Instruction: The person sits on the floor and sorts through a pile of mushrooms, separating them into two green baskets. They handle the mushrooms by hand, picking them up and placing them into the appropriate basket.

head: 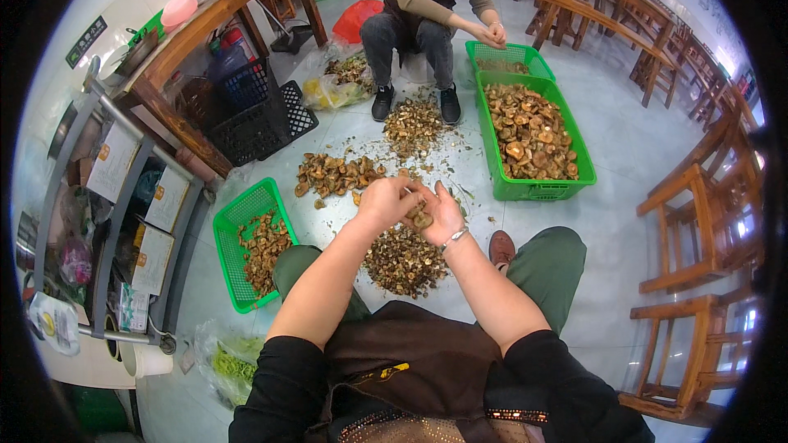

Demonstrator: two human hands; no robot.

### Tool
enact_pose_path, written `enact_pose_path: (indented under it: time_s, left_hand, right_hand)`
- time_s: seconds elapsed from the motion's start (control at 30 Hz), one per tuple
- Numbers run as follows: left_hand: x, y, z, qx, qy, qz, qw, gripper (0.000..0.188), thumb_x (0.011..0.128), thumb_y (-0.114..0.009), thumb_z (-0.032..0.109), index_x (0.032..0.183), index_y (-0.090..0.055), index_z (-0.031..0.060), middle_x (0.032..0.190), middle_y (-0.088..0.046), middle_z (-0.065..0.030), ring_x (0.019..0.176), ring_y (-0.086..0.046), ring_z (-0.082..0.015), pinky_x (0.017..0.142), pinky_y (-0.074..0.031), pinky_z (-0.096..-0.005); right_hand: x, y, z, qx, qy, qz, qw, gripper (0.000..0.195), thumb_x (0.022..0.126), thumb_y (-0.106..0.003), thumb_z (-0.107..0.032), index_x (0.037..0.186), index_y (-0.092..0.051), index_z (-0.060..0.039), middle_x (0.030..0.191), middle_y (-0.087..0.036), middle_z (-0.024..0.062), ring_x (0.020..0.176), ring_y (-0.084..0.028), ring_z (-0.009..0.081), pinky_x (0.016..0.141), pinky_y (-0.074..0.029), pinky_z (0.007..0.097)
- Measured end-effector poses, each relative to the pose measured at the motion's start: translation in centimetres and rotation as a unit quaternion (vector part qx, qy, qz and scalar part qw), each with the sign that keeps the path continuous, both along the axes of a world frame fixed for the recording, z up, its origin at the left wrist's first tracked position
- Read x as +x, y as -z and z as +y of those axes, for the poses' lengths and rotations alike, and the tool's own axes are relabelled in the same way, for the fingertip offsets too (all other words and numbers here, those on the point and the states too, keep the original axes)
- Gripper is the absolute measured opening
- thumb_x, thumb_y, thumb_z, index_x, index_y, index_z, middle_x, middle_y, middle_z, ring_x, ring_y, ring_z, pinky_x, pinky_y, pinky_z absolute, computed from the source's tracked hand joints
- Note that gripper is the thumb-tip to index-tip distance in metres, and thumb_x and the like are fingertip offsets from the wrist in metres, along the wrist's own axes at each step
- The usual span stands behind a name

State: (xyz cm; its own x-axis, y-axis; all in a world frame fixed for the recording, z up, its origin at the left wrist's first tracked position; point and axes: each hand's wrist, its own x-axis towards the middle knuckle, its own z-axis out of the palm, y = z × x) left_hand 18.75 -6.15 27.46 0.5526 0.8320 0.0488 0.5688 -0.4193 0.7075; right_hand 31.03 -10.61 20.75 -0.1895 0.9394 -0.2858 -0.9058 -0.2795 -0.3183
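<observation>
My right hand is palm up and cradles a few brown mushrooms, its thumb raised. Over it, my left hand has thumb and fingers pinched against a mushroom at the edge of that palm; its fingertips are partly hidden. Below both hands, a heap of dark mushroom trimmings lies on the floor between my knees. Just beyond my left hand is a loose pile of whole mushrooms. A green plastic basket with brown mushrooms in it stands by my left knee.
Across from me a seated person holds both hands over a green basket. Before it stands a green crate full of mushrooms. Another trimmings heap lies by that person's shoes. A metal shelf cart is left, wooden stools right.
</observation>
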Motion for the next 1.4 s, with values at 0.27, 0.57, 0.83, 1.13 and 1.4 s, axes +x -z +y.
enact_pose_path:
  time_s: [0.27,0.57,0.83,1.13,1.4]
  left_hand:
    - [-0.2,0.4,0.2,-0.014,0.057,0.246,0.968,0.028,0.065,-0.061,0.034,0.088,-0.068,0.0195,0.074,-0.064,-0.0095,0.07,-0.062,-0.0253,0.066,-0.049,-0.0335]
    - [-1.6,0.4,2.3,-0.4,-0.031,-0.334,0.853,0.016,0.083,-0.05,0.022,0.087,-0.053,0.0069,0.071,-0.053,-0.0018,0.051,-0.043,-0.0115,0.045,-0.033,-0.024]
    - [-3.6,-2.3,3.2,-0.465,-0.048,-0.551,0.691,0.027,0.088,-0.042,0.026,0.105,-0.047,0.0057,0.093,-0.054,-0.0065,0.063,-0.044,-0.0131,0.05,-0.035,-0.0244]
    - [-8.5,-1.4,4.9,-0.442,-0.124,-0.644,0.611,0.014,0.087,-0.047,0.016,0.096,-0.048,0.0062,0.081,-0.052,-0.005,0.054,-0.04,-0.0092,0.043,-0.031,-0.0197]
    - [-18.0,-3.1,5.0,-0.304,-0.153,-0.699,0.629,0.013,0.085,-0.05,0.025,0.086,-0.054,0.0118,0.072,-0.052,0.0026,0.044,-0.033,-0.0043,0.036,-0.021,-0.0187]
  right_hand:
    - [-1.0,1.8,-0.5,0.018,-0.111,-0.058,0.992,0.064,0.088,-0.018,-0.056,0.124,-0.038,-0.0072,0.116,-0.049,0.0124,0.104,-0.051,0.0268,0.084,-0.045,0.0458]
    - [-1.2,3.3,-0.3,-0.1,-0.036,0.032,0.994,0.051,0.091,-0.027,-0.045,0.119,-0.041,-0.0056,0.106,-0.054,0.0199,0.088,-0.056,0.0252,0.065,-0.049,0.0293]
    - [9.8,9.3,2.7,-0.215,0.29,0.047,0.931,0.053,0.089,-0.038,-0.037,0.123,-0.026,0.0018,0.113,-0.041,0.0248,0.093,-0.051,0.0368,0.074,-0.051,0.0444]
    - [16.9,4.4,3.6,-0.255,0.399,-0.033,0.88,0.056,0.085,-0.038,-0.051,0.117,-0.036,-0.005,0.104,-0.046,0.0226,0.08,-0.053,0.0306,0.066,-0.05,0.0413]
    - [2.6,17.2,-2.0,-0.291,0.015,-0.056,0.955,0.015,0.083,-0.047,-0.017,0.072,-0.052,-0.0077,0.064,-0.057,0.0079,0.057,-0.055,0.0189,0.052,-0.047,0.0316]
